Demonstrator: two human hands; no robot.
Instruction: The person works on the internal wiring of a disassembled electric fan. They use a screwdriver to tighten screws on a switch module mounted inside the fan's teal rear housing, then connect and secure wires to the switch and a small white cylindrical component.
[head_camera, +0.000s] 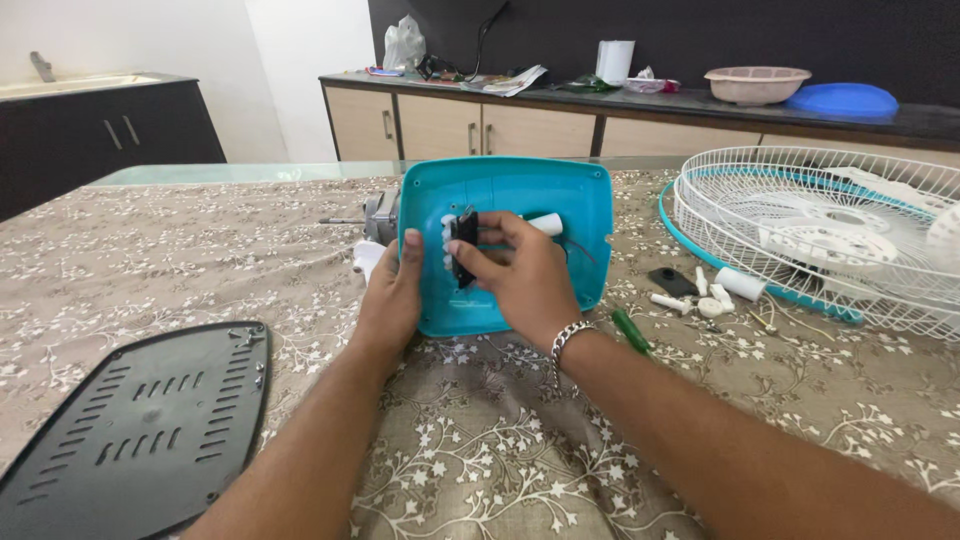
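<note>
Hands meet over a turquoise fan base shell (505, 240) that stands tilted on its edge near the middle of a table (480, 460) covered in a beige floral cloth, its hollow inside turned toward the camera. The left hand (393, 295) grips the shell's left rim, thumb hooked over the edge and fingers closed behind it. The right hand (520, 275), with a metal bracelet (568, 335) at the wrist, reaches into the hollow and pinches a small black switch block (464, 245) between thumb and fingertips; white buttons show just left of the block. A white tube (546, 224) pokes out past the right hand's fingers inside the shell. Behind the shell's left edge sits a grey motor (378, 215) with a thin shaft pointing left. A dark vented base plate (140, 430) lies flat at the lower left, well apart from the hands. To the right, a white wire fan guard (830, 230) with a turquoise ring rests on the cloth, with small white parts (715, 295), a black piece (671, 280) and a green-handled screwdriver (631, 330) lying between it and the shell.
</note>
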